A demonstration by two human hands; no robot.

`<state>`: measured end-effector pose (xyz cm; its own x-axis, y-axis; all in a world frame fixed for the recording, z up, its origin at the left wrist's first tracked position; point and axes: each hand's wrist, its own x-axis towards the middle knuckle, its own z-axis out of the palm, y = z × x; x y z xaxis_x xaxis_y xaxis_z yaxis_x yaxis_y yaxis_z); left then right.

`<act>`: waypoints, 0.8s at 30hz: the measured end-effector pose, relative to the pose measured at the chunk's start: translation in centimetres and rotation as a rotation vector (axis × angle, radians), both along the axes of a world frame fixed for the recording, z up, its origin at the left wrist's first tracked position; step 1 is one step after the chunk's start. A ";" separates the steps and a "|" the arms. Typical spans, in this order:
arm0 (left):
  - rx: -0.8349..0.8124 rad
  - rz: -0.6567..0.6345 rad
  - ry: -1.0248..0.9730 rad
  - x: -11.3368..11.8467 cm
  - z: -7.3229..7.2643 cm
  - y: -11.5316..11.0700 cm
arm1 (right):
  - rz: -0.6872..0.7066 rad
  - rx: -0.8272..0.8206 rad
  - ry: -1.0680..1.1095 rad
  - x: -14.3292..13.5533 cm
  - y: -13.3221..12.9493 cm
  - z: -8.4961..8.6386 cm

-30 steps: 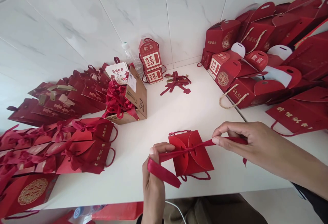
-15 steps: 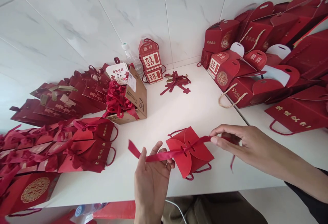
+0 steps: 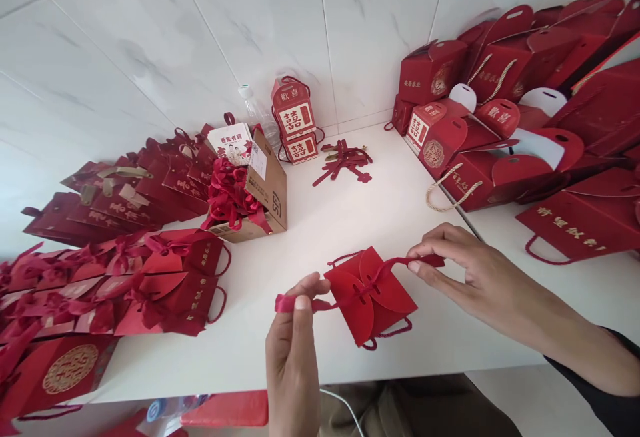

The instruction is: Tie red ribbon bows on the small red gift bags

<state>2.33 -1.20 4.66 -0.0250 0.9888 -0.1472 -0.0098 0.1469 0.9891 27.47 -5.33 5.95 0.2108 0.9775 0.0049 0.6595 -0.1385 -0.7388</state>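
On the white table in front of me sits a small red gift box [image 3: 386,310] with rounded top flaps and twisted cord handles on two sides. A dark red ribbon [image 3: 393,265] runs through the slots in its flaps and crosses at the middle. My left hand [image 3: 295,350] pinches one ribbon end between thumb and fingers, to the left of the box. At the right, my right hand [image 3: 460,270] pinches the other end between thumb and fingertips. Both ends are raised off the box.
Ribbon-tied red boxes [image 3: 155,283] stand in rows at left, with red bags [image 3: 125,190] behind. A cardboard box [image 3: 270,190] holds ribbons. Loose dark red strips [image 3: 345,160] lie near two stacked boxes [image 3: 294,117]. More red boxes [image 3: 500,150] are piled at right.
My left hand has turned and closed on the left ribbon end, which lay across its open fingers before. The ribbon is now drawn narrower at the box's middle.
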 end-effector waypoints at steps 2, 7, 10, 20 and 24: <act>0.011 -0.025 -0.118 0.1 0.8 0.7 | -0.024 0.007 0.010 0.0 0.0 0.4; -0.022 -0.163 -0.101 -0.5 2.5 2.3 | -0.037 0.023 0.020 0.0 0.3 1.1; -0.013 -0.163 0.132 -1.0 2.5 2.8 | 0.030 0.014 -0.013 0.0 0.4 0.7; -0.006 -0.240 0.510 -1.5 2.9 2.3 | 0.155 0.132 -0.126 -1.1 0.8 -0.1; 0.110 -0.066 0.766 -2.0 2.9 2.2 | 0.108 0.121 -0.085 -1.4 1.0 0.3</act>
<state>0.37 1.04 7.53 -0.0208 0.9997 -0.0138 0.6880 0.0243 0.7253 26.07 -4.34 6.23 0.0982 0.9857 0.1371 0.7268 0.0231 -0.6864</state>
